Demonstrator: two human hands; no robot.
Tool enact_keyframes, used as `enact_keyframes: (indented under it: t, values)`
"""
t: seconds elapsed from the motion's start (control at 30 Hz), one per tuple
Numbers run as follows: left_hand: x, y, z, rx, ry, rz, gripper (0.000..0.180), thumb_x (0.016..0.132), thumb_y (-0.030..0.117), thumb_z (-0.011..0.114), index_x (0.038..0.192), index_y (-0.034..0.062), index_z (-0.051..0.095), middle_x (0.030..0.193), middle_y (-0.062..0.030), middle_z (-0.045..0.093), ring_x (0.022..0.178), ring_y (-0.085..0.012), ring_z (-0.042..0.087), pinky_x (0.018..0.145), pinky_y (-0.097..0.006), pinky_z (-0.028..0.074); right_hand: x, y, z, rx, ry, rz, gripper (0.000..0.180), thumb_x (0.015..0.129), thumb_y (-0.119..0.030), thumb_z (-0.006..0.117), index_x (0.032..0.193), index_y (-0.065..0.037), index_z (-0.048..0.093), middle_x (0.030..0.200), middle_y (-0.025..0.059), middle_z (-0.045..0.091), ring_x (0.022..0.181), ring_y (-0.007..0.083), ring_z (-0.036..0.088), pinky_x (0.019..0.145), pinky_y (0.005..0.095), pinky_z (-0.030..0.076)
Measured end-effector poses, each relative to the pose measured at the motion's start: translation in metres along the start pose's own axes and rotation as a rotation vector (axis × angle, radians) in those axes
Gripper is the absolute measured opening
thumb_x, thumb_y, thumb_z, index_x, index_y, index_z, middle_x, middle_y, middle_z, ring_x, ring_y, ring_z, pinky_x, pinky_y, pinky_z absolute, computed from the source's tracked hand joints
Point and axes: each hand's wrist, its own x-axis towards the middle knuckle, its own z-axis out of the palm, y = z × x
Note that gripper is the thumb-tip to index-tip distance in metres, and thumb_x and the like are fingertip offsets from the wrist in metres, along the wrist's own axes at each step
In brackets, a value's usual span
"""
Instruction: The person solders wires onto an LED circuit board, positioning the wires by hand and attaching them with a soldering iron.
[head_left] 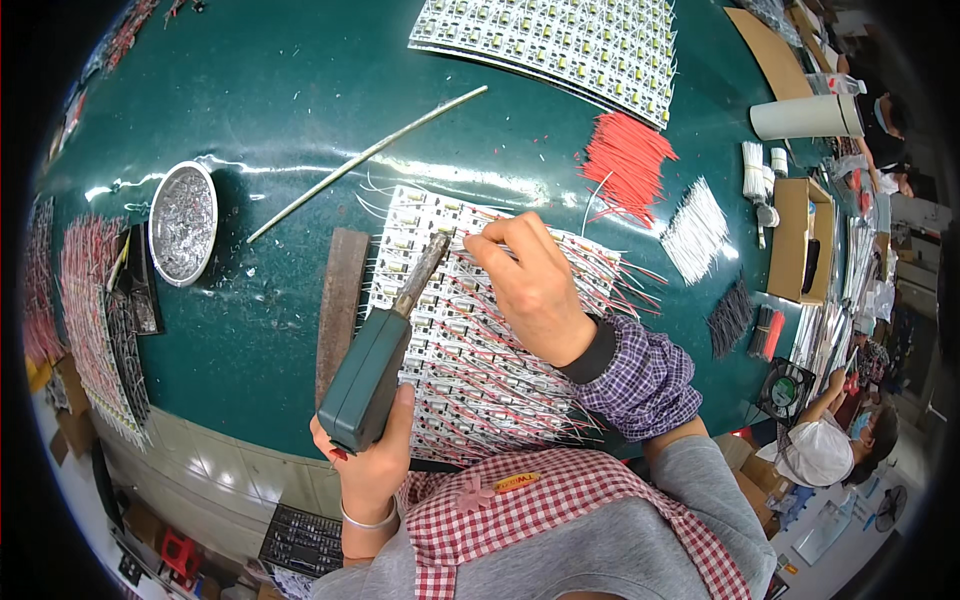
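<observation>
My left hand [372, 455] grips a green soldering gun [366, 372], its tip pointing up and to the right over a white circuit board panel [425, 300]. The panel carries rows of small components, with many red and white wires [510, 375] attached. My right hand [535, 285] is closed in a pinch just right of the gun's tip [440, 243], over the panel's upper part. Whatever lies between its fingertips is too small to make out. A brown flat bar [341, 300] lies along the panel's left side.
Beyond the panel lie red wires [625, 165], white wires [695, 230] and stacked boards [560, 45]. Dark wires [730, 322] lie to the right, near a cardboard box [790, 240] and a pale tumbler [805, 117]. Leftward are a thin rod [365, 162] and a bowl of metallic scraps [184, 225].
</observation>
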Motion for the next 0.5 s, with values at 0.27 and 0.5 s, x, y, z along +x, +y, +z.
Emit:
enact_keyframes:
  t: [0.27,0.5]
  values:
    - [0.011,0.009,0.009,-0.080,0.038,-0.003,0.018,0.080,0.000,0.077,0.094,-0.0061,0.067,0.083,-0.0053,0.068,0.070,-0.0086,0.060,0.061,-0.025,0.048,0.001,-0.001,0.000,-0.012,0.004,-0.010,0.035,0.067,0.012,0.064,0.100,0.002,0.066,0.092,0.0119,0.058,0.084,0.0283,0.059,0.070,0.0371,0.051]
    - [0.016,0.015,0.007,0.002,0.002,0.073,0.019,0.079,-0.001,0.077,0.094,-0.0061,0.067,0.080,-0.0062,0.068,0.069,-0.0085,0.059,0.060,-0.025,0.047,0.001,-0.001,0.000,-0.026,0.000,-0.011,0.034,0.067,0.011,0.063,0.100,0.003,0.066,0.092,0.0121,0.058,0.084,0.0286,0.058,0.069,0.0374,0.051]
